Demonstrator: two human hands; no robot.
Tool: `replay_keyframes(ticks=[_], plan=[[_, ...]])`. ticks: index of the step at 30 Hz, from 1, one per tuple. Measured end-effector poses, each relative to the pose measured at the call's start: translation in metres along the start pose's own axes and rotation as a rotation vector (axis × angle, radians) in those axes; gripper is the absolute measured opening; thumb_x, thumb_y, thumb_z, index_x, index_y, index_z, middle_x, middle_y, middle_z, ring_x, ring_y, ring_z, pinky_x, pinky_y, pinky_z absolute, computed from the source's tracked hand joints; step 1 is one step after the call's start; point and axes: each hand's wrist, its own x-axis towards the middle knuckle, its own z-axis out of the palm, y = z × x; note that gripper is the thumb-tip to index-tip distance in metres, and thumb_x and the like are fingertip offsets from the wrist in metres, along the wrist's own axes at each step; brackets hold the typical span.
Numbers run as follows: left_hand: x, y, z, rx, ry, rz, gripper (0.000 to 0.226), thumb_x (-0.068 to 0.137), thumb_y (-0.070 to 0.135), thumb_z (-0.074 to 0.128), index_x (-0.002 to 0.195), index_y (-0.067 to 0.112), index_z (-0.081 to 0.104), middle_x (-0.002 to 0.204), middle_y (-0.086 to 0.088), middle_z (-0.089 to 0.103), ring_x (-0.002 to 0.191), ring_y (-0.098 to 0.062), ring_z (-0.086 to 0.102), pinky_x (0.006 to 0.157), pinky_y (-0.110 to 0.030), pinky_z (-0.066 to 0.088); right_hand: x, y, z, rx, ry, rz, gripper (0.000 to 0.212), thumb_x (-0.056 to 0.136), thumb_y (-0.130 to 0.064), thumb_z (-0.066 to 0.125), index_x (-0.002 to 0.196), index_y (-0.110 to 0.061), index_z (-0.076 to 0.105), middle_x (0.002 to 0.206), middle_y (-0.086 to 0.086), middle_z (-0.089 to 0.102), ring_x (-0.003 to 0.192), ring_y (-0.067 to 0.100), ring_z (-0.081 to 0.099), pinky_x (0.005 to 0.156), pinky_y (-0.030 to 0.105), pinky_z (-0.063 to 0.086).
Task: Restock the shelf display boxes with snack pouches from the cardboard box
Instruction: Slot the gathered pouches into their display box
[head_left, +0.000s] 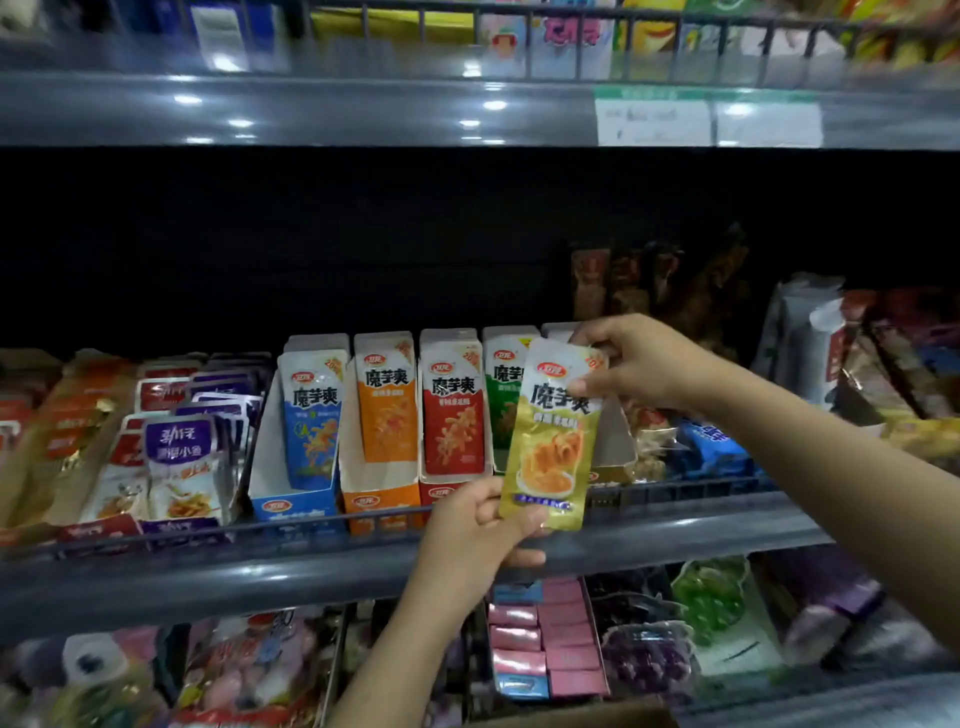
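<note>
I hold a yellow snack pouch (553, 436) upright in front of the middle shelf. My left hand (483, 530) grips its bottom edge and my right hand (639, 364) pinches its top right corner. Behind it stands a row of display boxes: blue (291, 499), orange (379, 501), red (441, 491) and green (506, 395), each with matching pouches standing upright. A pale display box (615, 447) is partly hidden behind the yellow pouch. A corner of the cardboard box (587, 717) shows at the bottom edge.
Purple and red fish-snack pouches (179, 462) fill trays to the left. Dark and blue packets (711, 441) crowd the right of the shelf. A wire rail (311, 525) runs along the shelf front. Shelves above and below hold more goods.
</note>
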Motion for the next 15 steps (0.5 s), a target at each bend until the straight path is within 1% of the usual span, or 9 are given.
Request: replay_keyframes(ticks=[2, 4, 6, 7, 8, 9, 11, 13, 15], plan=[[0.010, -0.001, 0.011, 0.116, 0.039, 0.080, 0.025, 0.085, 0.012, 0.069, 0.109, 0.016, 0.064, 0.095, 0.004, 0.073, 0.083, -0.009, 0.069, 0.062, -0.017, 0.054, -0.001, 0.009, -0.022, -0.093, 0.091, 0.018, 0.019, 0.078, -0.014, 0.076, 0.089, -0.020, 0.061, 0.079, -0.003, 0.065, 0.065, 0.009, 0.062, 0.058, 0.020, 0.049], [0.020, -0.002, 0.022, 0.297, 0.102, 0.167, 0.033, 0.085, 0.021, 0.069, 0.117, 0.021, 0.062, 0.100, 0.014, 0.067, 0.087, 0.001, 0.063, 0.068, -0.006, 0.048, 0.002, 0.018, -0.038, -0.144, 0.148, 0.026, 0.019, 0.078, -0.013, 0.076, 0.089, -0.017, 0.061, 0.080, -0.004, 0.063, 0.066, 0.004, 0.057, 0.056, 0.012, 0.044], [0.029, -0.004, 0.032, 0.435, 0.151, 0.267, 0.033, 0.086, 0.025, 0.068, 0.119, 0.024, 0.061, 0.105, 0.020, 0.061, 0.094, 0.007, 0.056, 0.077, -0.002, 0.043, 0.009, 0.030, -0.047, -0.180, 0.189, 0.044, 0.018, 0.078, -0.012, 0.075, 0.090, -0.014, 0.062, 0.084, -0.001, 0.062, 0.071, 0.008, 0.058, 0.057, 0.012, 0.043], [0.034, -0.006, 0.037, 0.515, 0.168, 0.339, 0.033, 0.087, 0.026, 0.066, 0.120, 0.025, 0.061, 0.111, 0.019, 0.059, 0.100, 0.007, 0.052, 0.087, -0.006, 0.041, 0.015, 0.037, -0.049, -0.189, 0.205, 0.062, 0.019, 0.078, -0.013, 0.075, 0.092, -0.015, 0.061, 0.090, 0.001, 0.063, 0.077, 0.013, 0.059, 0.061, 0.018, 0.044], [0.039, -0.009, 0.041, 0.620, 0.176, 0.415, 0.033, 0.089, 0.027, 0.063, 0.123, 0.026, 0.061, 0.119, 0.017, 0.056, 0.110, 0.005, 0.048, 0.099, -0.014, 0.037, 0.021, 0.043, -0.050, -0.192, 0.216, 0.085, 0.021, 0.079, -0.014, 0.074, 0.095, -0.017, 0.060, 0.096, 0.003, 0.063, 0.082, 0.016, 0.060, 0.066, 0.023, 0.044], [0.044, -0.013, 0.044, 0.733, 0.176, 0.487, 0.034, 0.092, 0.028, 0.060, 0.125, 0.026, 0.060, 0.128, 0.014, 0.053, 0.119, 0.002, 0.041, 0.109, -0.024, 0.027, 0.027, 0.047, -0.049, -0.197, 0.222, 0.108, 0.025, 0.080, -0.015, 0.074, 0.101, -0.018, 0.060, 0.103, 0.004, 0.063, 0.086, 0.017, 0.059, 0.068, 0.026, 0.044], [0.055, -0.022, 0.046, 0.960, 0.167, 0.607, 0.039, 0.094, 0.034, 0.049, 0.130, 0.024, 0.057, 0.142, 0.007, 0.047, 0.130, -0.007, 0.037, 0.112, -0.032, 0.013, 0.039, 0.052, -0.043, -0.238, 0.234, 0.132, 0.034, 0.082, -0.018, 0.072, 0.114, -0.018, 0.059, 0.114, 0.003, 0.061, 0.091, 0.014, 0.055, 0.070, 0.025, 0.040], [0.062, -0.027, 0.047, 1.207, 0.118, 0.632, 0.048, 0.090, 0.040, 0.039, 0.130, 0.021, 0.057, 0.142, 0.001, 0.049, 0.131, -0.017, 0.045, 0.114, -0.039, 0.020, 0.049, 0.053, -0.035, -0.301, 0.256, 0.140, 0.039, 0.085, -0.021, 0.069, 0.122, -0.018, 0.057, 0.122, 0.003, 0.059, 0.100, 0.016, 0.054, 0.075, 0.025, 0.040], [0.066, -0.032, 0.046, 1.369, 0.084, 0.609, 0.053, 0.086, 0.043, 0.035, 0.127, 0.019, 0.059, 0.140, -0.001, 0.051, 0.127, -0.019, 0.051, 0.109, -0.047, 0.026, 0.056, 0.054, -0.027, -0.366, 0.250, 0.143, 0.040, 0.086, -0.023, 0.067, 0.125, -0.019, 0.056, 0.126, 0.004, 0.058, 0.111, 0.022, 0.054, 0.085, 0.031, 0.045]])
